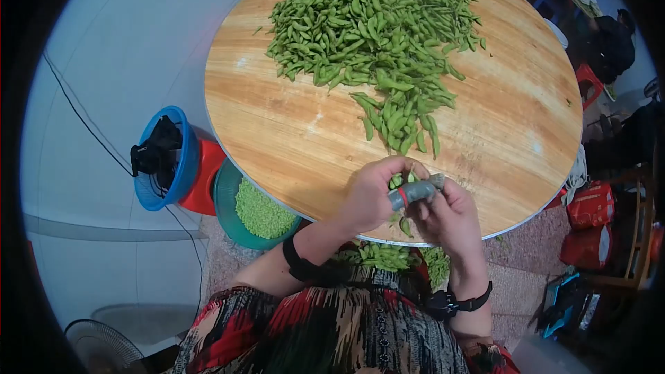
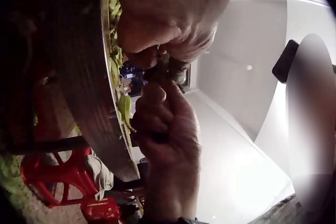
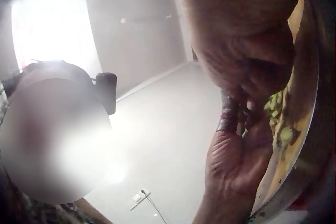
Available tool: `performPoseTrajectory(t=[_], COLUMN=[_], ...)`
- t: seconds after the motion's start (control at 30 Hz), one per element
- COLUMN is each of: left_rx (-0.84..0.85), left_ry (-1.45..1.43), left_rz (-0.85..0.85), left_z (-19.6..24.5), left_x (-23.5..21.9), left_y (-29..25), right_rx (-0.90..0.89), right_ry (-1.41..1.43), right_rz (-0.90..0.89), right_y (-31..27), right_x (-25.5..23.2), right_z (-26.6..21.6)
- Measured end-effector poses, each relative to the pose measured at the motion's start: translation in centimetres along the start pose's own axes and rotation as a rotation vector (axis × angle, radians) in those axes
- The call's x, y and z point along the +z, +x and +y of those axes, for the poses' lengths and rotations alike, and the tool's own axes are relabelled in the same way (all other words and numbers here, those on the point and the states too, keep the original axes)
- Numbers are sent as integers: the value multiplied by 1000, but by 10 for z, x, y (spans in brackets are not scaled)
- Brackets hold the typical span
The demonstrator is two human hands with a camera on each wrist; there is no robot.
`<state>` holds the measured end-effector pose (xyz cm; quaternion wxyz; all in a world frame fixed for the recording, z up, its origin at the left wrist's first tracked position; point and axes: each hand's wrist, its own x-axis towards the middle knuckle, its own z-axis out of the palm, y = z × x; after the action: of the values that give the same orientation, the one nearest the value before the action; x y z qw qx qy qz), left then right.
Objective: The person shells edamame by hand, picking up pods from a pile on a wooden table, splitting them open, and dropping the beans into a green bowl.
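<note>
A large heap of green soybean pods (image 1: 374,21) covers the far part of the round wooden table (image 1: 277,131), with a narrower tongue of pods toward me. Over the near edge my left hand (image 1: 374,194) grips a few pods (image 1: 396,181) in its curled fingers. A grey cover with a red band (image 1: 413,192) wraps its thumb. My right hand (image 1: 454,218) meets it, fingers curled and fingertips pinching at the pods beside that thumb; the exact pinch point is hidden. Another pod (image 1: 406,226) shows just below the hands. In the left wrist view, the right hand (image 2: 168,134) faces the left.
Left of the table, a green basin (image 1: 225,215) holds shelled beans (image 1: 262,211). Beside it, a blue basket (image 1: 149,190) with black items sits on a red stool (image 1: 204,176). More pods (image 1: 381,256) lie below the near edge. Red bags (image 1: 589,208) stand at right.
</note>
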<state>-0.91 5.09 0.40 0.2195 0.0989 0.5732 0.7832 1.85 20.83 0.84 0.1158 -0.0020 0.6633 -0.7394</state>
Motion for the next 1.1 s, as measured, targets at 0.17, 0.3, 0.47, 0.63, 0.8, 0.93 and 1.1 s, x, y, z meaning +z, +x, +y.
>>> performPoseTrajectory(t=[0.17, 0.3, 0.47, 0.63, 0.8, 0.93, 1.1], left_rx=[173, 498, 357, 740, 788, 571, 56], left_ry=[233, 747, 836, 825, 676, 377, -238], left_rz=[-24, 24, -20, -118, -190, -238, -312], left_z=[9, 15, 28, 36, 43, 40, 35], left_x=[-12, -12, -12, -17, -14, -12, -19], left_y=[0, 3, 3, 7, 21, 25, 14], right_rx=[129, -336, -230, 159, 171, 55, 53], right_ry=[122, -338, -455, 435, 711, 587, 435], right_rz=[-41, 183, 99, -86, -105, 39, 56], right_y=[1, 15, 16, 16, 22, 16, 10], right_x=[-4, 2, 1, -6, -6, 2, 7], right_z=[-6, -13, -25, -31, -34, -44, -42])
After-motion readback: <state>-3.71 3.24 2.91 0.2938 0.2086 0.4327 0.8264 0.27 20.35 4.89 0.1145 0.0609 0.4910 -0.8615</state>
